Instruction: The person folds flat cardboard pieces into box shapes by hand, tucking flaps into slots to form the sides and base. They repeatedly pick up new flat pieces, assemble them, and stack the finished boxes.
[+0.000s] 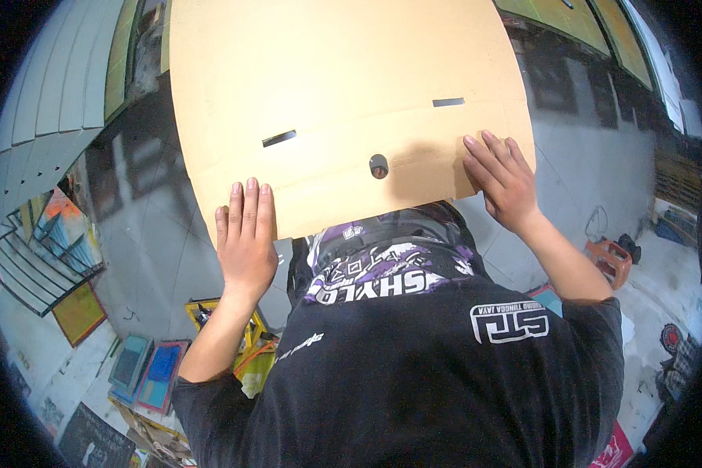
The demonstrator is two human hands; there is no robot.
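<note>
A large tan cardboard sheet (pixel 343 86) spreads out in front of me, its near edge close to my body. Two narrow slots and one round hole are cut through it near that edge. My left hand (pixel 246 234) lies flat on the sheet's near left corner, fingers stretched forward. On the near right part, my right hand (pixel 503 179) rests with its fingers extended over the cardboard; its thumb is hidden. Neither hand grips anything. What supports the sheet is hidden beneath it.
Grey tiled floor (pixel 156 257) surrounds the sheet. At left stand stacked pale panels (pixel 58 86) and framed screens (pixel 78 312). Lower left are a blue-and-pink framed tray (pixel 162 374) and a yellow frame (pixel 261 343). An orange plastic stool (pixel 610 261) stands at right.
</note>
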